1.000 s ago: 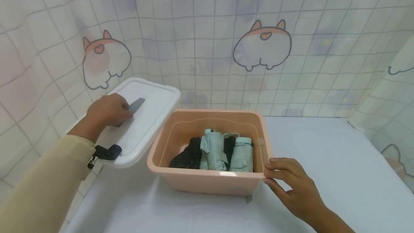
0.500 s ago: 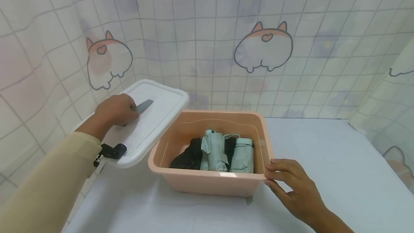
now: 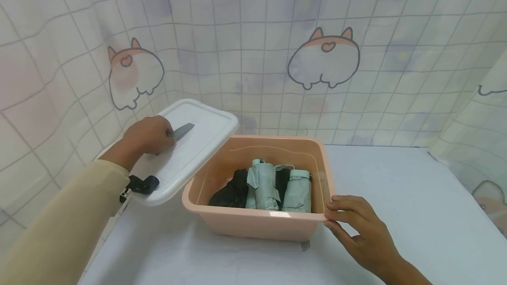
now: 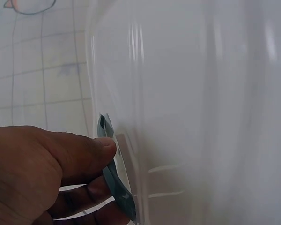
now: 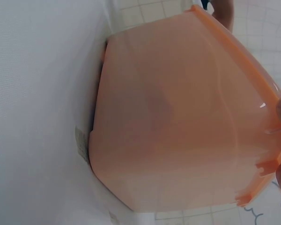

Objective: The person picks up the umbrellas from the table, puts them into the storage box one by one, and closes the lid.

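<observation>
With its thumb and fingers my left hand [image 3: 148,135] pinches a grey-green strip of tape [image 3: 184,131] that forms a tab on a white lid [image 3: 207,122]. The lid is tilted, left of the bin and overlapping its back left corner in the head view. A peach plastic bin [image 3: 253,225] stands uncovered on the table. My right hand [image 3: 362,234] holds its front right corner, fingers over the rim and thumb beneath. Inside lie rolled pale-green folding umbrellas [image 3: 264,186] and a black cloth-like bundle [image 3: 233,190]. The left wrist view shows the tape [image 4: 114,176] between thumb and fingers.
A white-covered table [image 3: 380,188] extends to the right of the bin. Behind and to the left hangs a checked curtain [image 3: 253,56] with cartoon animals. A small tape piece [image 3: 305,246] sticks to the table by the bin's front base.
My left hand has carried the lid slightly to the right, nearer to the bin. The right hand keeps its hold on the corner, and the bin stays where it was.
</observation>
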Demonstrator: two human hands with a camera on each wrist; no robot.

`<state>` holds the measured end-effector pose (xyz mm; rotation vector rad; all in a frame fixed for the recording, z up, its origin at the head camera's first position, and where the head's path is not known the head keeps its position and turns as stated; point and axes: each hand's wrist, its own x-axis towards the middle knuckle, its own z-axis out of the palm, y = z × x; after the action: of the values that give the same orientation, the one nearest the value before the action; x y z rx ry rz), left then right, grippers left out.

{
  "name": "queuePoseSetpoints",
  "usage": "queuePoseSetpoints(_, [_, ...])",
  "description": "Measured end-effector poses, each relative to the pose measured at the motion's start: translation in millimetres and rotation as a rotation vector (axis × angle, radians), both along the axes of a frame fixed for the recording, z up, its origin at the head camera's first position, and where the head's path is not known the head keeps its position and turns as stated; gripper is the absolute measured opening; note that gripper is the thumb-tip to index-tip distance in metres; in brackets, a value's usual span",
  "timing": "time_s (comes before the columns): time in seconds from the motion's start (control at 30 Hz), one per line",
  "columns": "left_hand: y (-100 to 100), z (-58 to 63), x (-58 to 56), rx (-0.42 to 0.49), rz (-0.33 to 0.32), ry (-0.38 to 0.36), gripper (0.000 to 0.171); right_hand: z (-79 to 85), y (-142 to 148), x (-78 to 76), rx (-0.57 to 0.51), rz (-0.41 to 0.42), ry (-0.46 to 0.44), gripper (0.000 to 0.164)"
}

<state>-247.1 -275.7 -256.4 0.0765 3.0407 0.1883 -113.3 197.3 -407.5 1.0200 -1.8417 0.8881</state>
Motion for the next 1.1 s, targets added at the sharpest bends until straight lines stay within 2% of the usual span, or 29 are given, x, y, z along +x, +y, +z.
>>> queuePoseSetpoints(0.43, [10.8,-2.6,2.1,0.02,-0.055,0.034,0.035,-1.7,1.8,3.3,0.026,-0.031,-0.028,0.035])
queuePoseSetpoints(0.67, [17.5,-4.7,2.5,0.03,-0.056,0.023,0.035,-0.4,0.3,2.9,0.016,-0.02,-0.015,0.035])
queuePoseSetpoints(0.93, [24.2,-6.2,-1.6,-0.001,-0.1,0.009,0.035,0.7,-0.6,2.1,0.004,-0.009,-0.005,0.035])
queuePoseSetpoints(1.1, [28.9,-3.5,0.2,-0.011,-0.121,0.001,0.033,0.6,-1.0,1.4,-0.004,0.003,0.002,0.034])
